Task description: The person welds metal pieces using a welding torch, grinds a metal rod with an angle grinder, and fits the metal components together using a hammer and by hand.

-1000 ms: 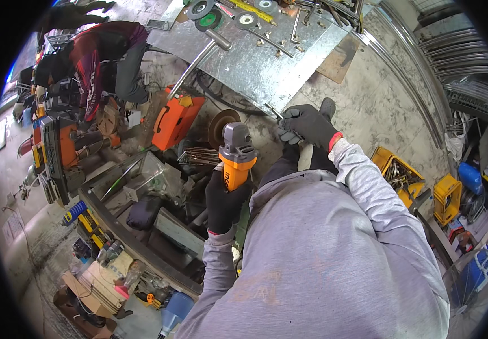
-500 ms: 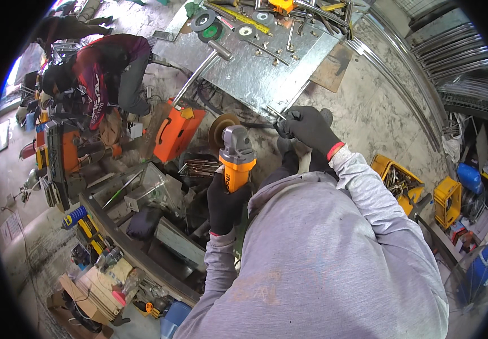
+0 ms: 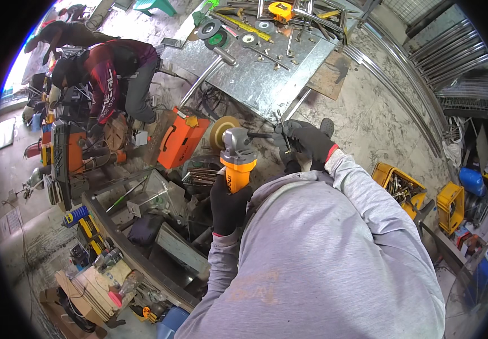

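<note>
My left hand (image 3: 228,206), in a black glove, is closed round the body of an orange and grey angle grinder (image 3: 238,161). The grinder's head points away from me, and its tan disc (image 3: 222,131) sits at the head's left. In a matching glove, my right hand (image 3: 311,142) has its fingers closed on a thin metal piece (image 3: 282,125) that sticks out toward the table corner. Its kind is too small to make out. This hand is beside the near right corner of the metal-topped table (image 3: 244,85), to the right of the grinder.
On the table lie loose discs (image 3: 209,29), a yellow tape measure (image 3: 282,11) and metal tubes. An orange metal box (image 3: 183,141) stands left of the grinder. Another person (image 3: 122,68) bends over at the far left. Yellow crates (image 3: 450,206) and long tubes (image 3: 393,93) lie at right.
My right hand has come down toward me, away from the table corner, with the thin metal piece turned more upright. The left hand keeps the grinder in nearly the same place.
</note>
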The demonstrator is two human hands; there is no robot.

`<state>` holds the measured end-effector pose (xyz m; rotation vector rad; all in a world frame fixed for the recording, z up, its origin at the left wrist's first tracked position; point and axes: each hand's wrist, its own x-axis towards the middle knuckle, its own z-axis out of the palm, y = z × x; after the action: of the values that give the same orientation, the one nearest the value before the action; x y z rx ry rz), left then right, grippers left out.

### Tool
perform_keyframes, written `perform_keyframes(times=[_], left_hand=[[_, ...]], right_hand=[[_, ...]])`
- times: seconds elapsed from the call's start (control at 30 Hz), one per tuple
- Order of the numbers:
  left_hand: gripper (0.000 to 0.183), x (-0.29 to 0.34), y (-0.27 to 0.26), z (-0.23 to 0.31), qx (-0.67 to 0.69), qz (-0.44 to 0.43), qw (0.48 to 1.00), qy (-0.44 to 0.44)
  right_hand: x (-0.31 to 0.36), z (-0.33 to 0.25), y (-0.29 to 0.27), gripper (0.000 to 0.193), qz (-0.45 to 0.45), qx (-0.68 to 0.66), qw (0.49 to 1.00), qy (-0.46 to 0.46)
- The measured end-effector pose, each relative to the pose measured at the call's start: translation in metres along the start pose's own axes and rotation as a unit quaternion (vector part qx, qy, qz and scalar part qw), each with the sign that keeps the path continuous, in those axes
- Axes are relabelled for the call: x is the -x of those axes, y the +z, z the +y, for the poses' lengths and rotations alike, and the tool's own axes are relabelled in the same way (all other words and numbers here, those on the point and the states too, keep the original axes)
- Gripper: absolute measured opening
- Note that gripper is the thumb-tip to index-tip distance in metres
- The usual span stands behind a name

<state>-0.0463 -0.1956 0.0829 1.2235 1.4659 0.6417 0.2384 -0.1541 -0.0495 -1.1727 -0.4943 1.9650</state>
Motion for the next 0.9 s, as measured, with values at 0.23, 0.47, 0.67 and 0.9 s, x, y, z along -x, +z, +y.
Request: perform_keyframes(times=[0.23,0.47,0.67,0.9], left_hand=[[0.043,0.006,-0.004,-0.007,-0.008,0.002,1.000,0.012],[0.041,0.010,-0.005,-0.014,0.015,0.020,0.999,0.027],[0.033,0.013,-0.004,-0.007,0.007,0.019,0.999,0.039],[0.027,0.010,-0.002,-0.014,0.019,0.029,0.998,0.044]], right_hand=[[-0.005,-0.010,0.001,0.032,0.120,0.219,0.955,-0.158],[0.014,-0.061,0.033,0.031,0.261,0.468,0.790,-0.298],[0.025,-0.080,0.049,0.030,0.264,0.472,0.792,-0.284],[0.046,-0.102,0.065,0.024,0.251,0.420,0.828,-0.274]])
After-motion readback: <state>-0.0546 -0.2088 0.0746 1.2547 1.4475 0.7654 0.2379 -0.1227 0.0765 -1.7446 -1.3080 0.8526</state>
